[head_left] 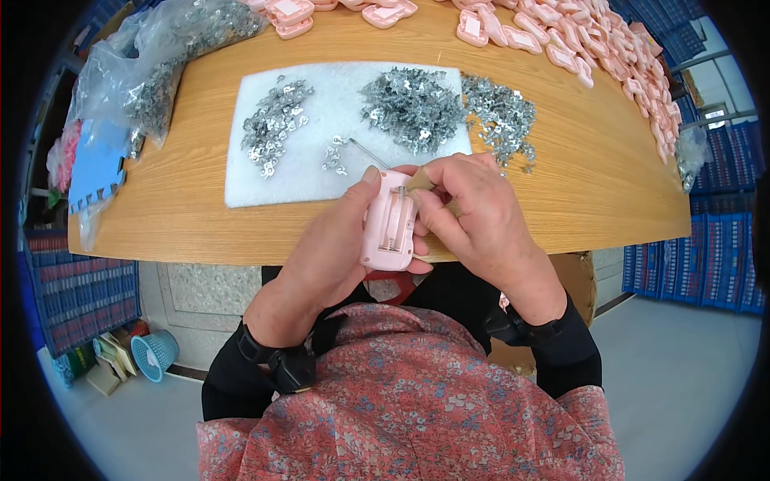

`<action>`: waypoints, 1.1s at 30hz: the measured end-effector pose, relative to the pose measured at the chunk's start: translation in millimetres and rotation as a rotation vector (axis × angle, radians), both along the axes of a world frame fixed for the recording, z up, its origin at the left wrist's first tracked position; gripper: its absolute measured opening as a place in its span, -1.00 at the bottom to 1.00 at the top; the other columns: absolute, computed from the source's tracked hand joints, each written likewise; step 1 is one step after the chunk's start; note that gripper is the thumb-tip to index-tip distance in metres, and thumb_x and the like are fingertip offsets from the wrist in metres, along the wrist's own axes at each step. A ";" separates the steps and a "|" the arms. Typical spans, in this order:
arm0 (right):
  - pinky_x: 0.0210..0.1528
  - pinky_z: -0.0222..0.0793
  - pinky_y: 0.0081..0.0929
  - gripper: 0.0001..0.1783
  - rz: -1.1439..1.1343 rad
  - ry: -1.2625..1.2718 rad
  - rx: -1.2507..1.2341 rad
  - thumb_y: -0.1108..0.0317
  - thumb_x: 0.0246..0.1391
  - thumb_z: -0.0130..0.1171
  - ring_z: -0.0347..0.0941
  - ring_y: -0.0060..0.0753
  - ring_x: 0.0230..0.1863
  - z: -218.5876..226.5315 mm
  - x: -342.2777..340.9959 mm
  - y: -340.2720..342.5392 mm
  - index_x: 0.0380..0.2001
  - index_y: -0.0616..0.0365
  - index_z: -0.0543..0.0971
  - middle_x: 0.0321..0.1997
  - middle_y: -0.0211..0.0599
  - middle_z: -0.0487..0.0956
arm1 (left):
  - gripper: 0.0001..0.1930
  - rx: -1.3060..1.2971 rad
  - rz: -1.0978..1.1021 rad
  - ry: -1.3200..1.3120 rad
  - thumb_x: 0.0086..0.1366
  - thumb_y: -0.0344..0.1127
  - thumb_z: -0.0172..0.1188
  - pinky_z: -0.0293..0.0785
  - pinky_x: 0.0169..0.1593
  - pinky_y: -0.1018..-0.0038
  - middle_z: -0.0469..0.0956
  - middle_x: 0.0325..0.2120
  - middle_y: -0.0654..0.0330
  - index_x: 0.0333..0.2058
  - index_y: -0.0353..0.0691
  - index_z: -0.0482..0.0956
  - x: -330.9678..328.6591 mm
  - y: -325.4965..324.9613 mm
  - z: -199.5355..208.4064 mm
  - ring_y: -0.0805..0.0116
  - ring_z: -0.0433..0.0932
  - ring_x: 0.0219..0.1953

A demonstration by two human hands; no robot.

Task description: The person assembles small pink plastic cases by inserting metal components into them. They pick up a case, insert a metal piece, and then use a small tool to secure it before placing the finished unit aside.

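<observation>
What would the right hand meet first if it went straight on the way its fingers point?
The pink casing held in the left hand. The right hand is right at its upper end; whether the fingertips already touch it is hard to tell.

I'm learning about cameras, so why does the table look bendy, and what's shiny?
Head view: the wide fisheye lens bows the near edge of the wooden table and leaves black corners; also in head view, glints speckle the metal pieces and clear plastic bag; same view, the pink case looks fairly sharp, its tiny insides less so.
</observation>
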State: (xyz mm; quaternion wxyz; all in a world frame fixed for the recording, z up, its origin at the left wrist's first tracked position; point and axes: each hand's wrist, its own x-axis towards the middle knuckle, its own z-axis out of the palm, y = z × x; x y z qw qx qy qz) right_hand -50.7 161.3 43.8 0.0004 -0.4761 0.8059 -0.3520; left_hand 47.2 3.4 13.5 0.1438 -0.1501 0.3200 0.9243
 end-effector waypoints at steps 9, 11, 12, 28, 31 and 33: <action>-0.19 0.24 -0.23 -0.87 -0.075 0.166 0.049 0.37 0.03 0.24 0.46 -0.14 -0.37 3.4 12.3 -4.7 -0.42 0.12 0.49 -0.51 -0.25 0.51 | -0.40 -0.132 -0.025 -0.011 0.55 0.08 -0.45 0.70 -0.23 0.23 0.59 -0.27 0.08 0.25 -0.27 0.25 -2.2 3.6 3.8 0.24 0.65 -0.31; -0.20 0.23 -0.22 -0.86 -0.090 0.244 0.066 0.38 0.02 0.24 0.46 -0.14 -0.36 6.3 15.9 -6.0 -0.44 0.12 0.47 -0.51 -0.25 0.50 | -0.40 -0.171 -0.042 -0.003 0.55 0.07 -0.45 0.70 -0.25 0.27 0.59 -0.28 0.05 0.24 -0.28 0.26 -2.8 3.9 5.1 0.23 0.65 -0.33; -0.20 0.23 -0.22 -0.86 -0.089 0.257 0.069 0.38 0.02 0.24 0.45 -0.14 -0.36 6.8 16.5 -6.1 -0.44 0.12 0.46 -0.51 -0.25 0.50 | -0.40 -0.191 -0.051 0.002 0.55 0.07 -0.45 0.69 -0.26 0.29 0.59 -0.29 0.04 0.24 -0.29 0.26 -3.4 3.9 5.3 0.22 0.65 -0.34; -0.42 0.41 -0.49 -0.79 -0.121 -0.603 0.021 0.33 0.23 0.17 0.53 -0.51 -0.53 16.0 10.1 1.9 -0.16 0.23 0.59 -0.50 -0.23 0.58 | -0.39 -0.098 -0.066 0.100 0.55 0.08 -0.45 0.65 -0.33 0.35 0.59 -0.37 0.01 0.39 -0.19 0.01 -2.8 -0.5 0.3 0.16 0.66 -0.44; -0.41 0.39 -0.57 -0.78 -0.128 -0.760 0.036 0.34 0.26 0.14 0.50 -0.65 -0.51 13.2 11.7 1.2 -0.15 0.26 0.57 -0.51 -0.36 0.57 | -0.38 -0.098 -0.074 0.122 0.55 0.09 -0.45 0.65 -0.33 0.35 0.60 -0.36 -0.01 0.38 -0.19 0.01 -2.2 -1.2 -0.8 0.15 0.66 -0.43; -0.40 0.38 -0.62 -0.77 -0.085 -0.835 -0.081 0.34 0.28 0.13 0.48 -0.68 -0.48 2.8 11.5 3.9 -0.11 0.27 0.54 -0.48 -0.42 0.57 | -0.38 -0.111 -0.065 0.115 0.54 0.10 -0.45 0.65 -0.34 0.34 0.60 -0.35 -0.03 0.38 -0.20 0.01 -3.1 -0.8 -1.3 0.14 0.66 -0.42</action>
